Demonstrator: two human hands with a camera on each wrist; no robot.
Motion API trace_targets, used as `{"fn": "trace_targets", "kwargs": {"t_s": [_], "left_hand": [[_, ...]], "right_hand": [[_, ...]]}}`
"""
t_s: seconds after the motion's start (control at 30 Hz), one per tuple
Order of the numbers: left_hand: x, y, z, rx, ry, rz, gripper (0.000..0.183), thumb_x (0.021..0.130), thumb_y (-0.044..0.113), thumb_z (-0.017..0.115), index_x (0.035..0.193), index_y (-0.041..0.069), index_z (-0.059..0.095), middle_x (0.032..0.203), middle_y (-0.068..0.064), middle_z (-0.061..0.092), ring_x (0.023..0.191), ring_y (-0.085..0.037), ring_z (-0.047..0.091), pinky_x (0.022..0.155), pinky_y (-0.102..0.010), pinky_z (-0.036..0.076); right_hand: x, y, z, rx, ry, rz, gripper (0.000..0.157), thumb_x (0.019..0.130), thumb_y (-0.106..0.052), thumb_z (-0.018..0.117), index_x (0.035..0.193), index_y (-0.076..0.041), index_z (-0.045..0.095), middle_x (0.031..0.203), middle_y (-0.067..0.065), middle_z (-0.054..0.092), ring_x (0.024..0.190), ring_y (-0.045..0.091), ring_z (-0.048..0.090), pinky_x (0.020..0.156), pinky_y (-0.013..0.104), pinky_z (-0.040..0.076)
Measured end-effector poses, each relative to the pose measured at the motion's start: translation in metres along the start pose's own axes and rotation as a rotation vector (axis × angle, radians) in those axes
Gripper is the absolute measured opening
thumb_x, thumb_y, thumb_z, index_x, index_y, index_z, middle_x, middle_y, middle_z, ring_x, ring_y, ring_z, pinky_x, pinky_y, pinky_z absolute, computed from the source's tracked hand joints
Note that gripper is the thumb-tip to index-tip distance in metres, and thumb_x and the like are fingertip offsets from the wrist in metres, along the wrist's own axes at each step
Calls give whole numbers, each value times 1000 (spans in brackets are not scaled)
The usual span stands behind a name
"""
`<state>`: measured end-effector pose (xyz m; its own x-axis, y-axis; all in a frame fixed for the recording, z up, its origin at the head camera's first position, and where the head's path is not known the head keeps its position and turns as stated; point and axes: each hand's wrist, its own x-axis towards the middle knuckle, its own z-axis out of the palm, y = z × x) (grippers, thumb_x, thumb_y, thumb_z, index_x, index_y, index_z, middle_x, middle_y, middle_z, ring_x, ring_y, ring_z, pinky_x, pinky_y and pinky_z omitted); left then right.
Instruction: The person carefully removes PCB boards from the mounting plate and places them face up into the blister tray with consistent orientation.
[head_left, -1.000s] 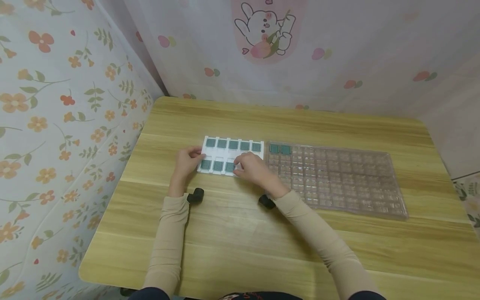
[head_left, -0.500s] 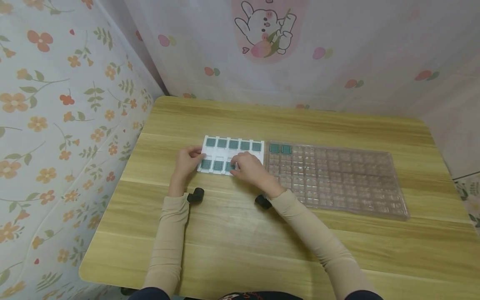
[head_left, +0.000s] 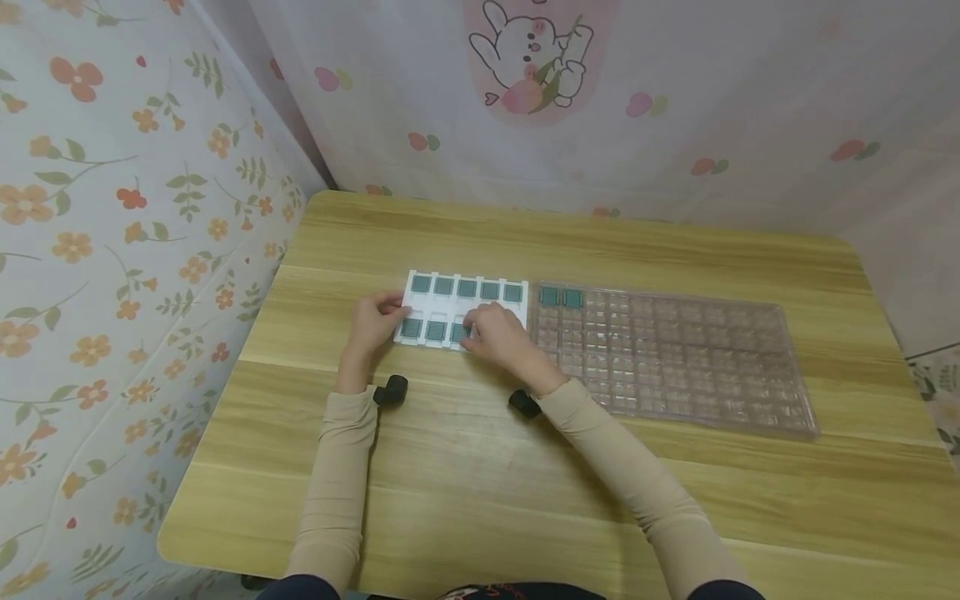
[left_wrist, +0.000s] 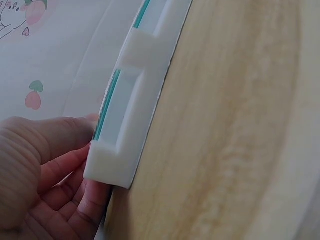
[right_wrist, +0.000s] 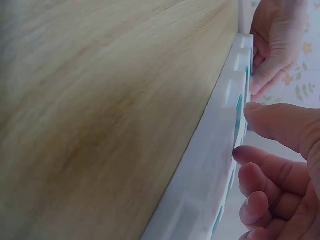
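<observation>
Wood-grain surface (head_left: 442, 492), work looking partway: two green squares (head_left: 573, 298) sit in the clear tray (head_left: 697, 358), eight show in the white holder (head_left: 444, 305).
You have the white holder left of the surface's middle, toward its far edge; it is notched, five squares in its far row, three visible in the near. Your left hand (head_left: 372, 323) clamps its fingers on the holder's left end; your right hand (head_left: 501, 336) has thumb and forefinger apart at a near-row square (head_left: 458, 332), seemingly unfinished; whether they grip it, you cannot tell.
</observation>
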<state>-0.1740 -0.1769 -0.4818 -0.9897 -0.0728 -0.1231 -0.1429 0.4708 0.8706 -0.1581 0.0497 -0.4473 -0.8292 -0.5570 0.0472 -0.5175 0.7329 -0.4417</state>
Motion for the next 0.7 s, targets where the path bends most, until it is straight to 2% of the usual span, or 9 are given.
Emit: {"fn": "trace_targets", "kwargs": {"t_s": [0.37,0.7], "left_hand": [[1,-1,0,-7,5,9,32,86,8,66,115,-5,62,102,-21,63,89,-28,58,69,-23,44],[0,1,-1,-12,-3,-2,33,86,8,65,116,-5,62,103,-20,63,90,-27,57,70,-23,44]], "right_hand": [[2,-4,3,-38,29,25,27,77,-19,76,95,1,70,91,13,69,86,27,63,78,37,50],[4,-7,6,-79,48,50,24,76,-16,76,93,1,71,87,13,69,81,27,63,73,37,51]]}}
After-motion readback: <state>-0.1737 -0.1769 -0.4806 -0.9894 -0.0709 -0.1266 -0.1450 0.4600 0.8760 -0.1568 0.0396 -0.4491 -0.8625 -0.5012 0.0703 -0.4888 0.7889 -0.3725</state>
